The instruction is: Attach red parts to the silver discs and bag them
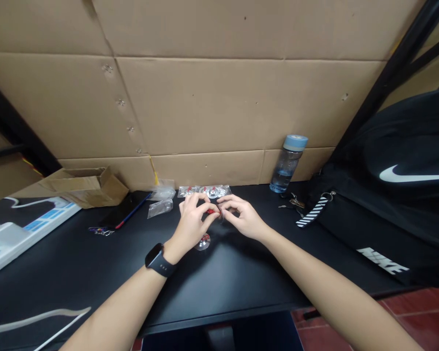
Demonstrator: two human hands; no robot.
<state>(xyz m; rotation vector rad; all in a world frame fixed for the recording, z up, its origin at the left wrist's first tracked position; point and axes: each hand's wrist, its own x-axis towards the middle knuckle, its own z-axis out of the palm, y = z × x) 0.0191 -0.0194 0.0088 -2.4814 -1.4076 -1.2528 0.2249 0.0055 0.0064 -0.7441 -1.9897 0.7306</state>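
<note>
My left hand [192, 219], with a black watch on its wrist, and my right hand [241, 214] meet over the middle of the black desk [95, 263]. Both pinch one small red-and-clear part [215, 212] between their fingertips. A clear round piece [203, 242] lies on the desk just under my left hand. Behind the hands lie several small clear bags with red parts [208, 191], and two more clear bags [161, 202] lie to their left.
A water bottle with a blue cap [288, 163] stands at the back right, keys and a striped strap [310, 210] beside it. A black bag [395, 195] fills the right. A phone [122, 210], cardboard box [82, 185] and white power strip [18, 229] lie left. A cardboard wall stands behind.
</note>
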